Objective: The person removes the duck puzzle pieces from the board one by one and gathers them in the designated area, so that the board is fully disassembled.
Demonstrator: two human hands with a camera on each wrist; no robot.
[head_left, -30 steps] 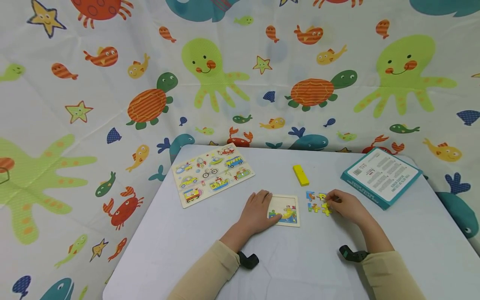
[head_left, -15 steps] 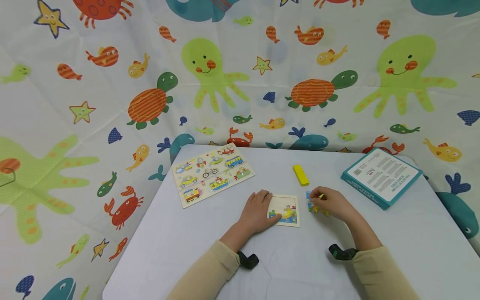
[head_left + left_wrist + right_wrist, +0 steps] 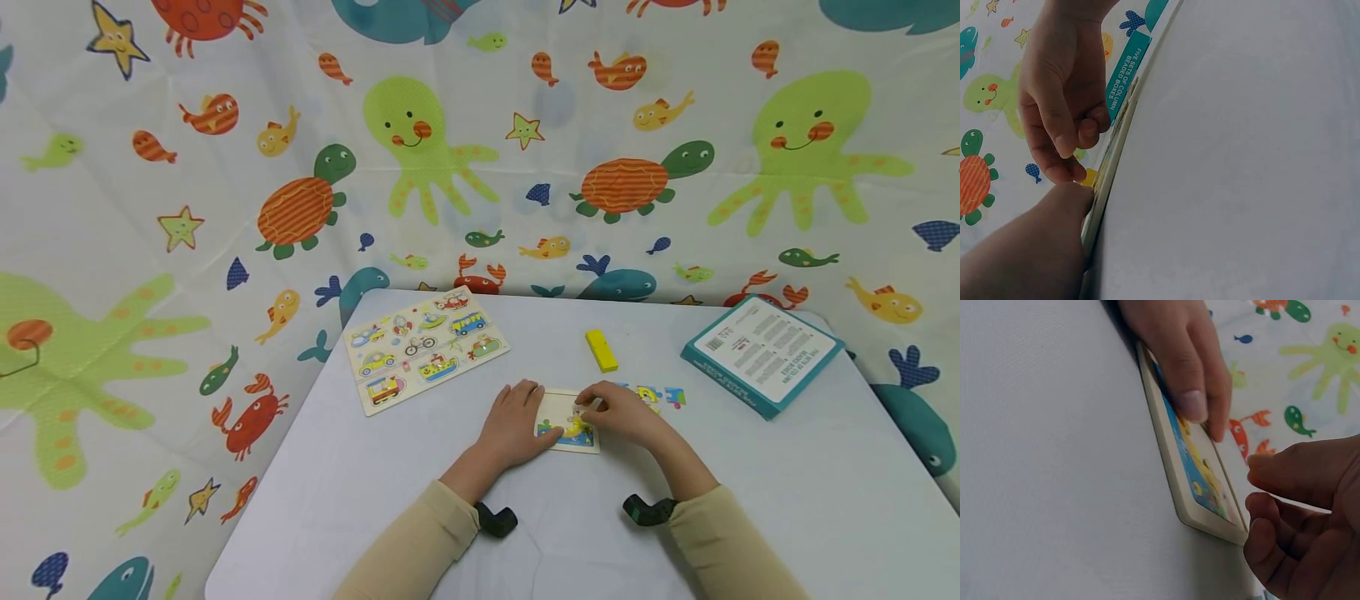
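Reaching over the puzzle just below the frame's centre, the right hand (image 3: 622, 414) has thumb and fingertips drawn close together; whether they hold a piece cannot be told. The left hand (image 3: 513, 423), fingers extended, rests on the left side of the wooden jigsaw tray (image 3: 561, 405). The tray's lower part looks filled, its upper part bare, so the puzzle seems partly done. Loose jigsaw pieces (image 3: 675, 397), partly hidden, await placing right of centre. Farther out lie a yellow block (image 3: 602, 350), a vehicle puzzle board (image 3: 420, 344) left of centre and a teal box (image 3: 761, 354) at right
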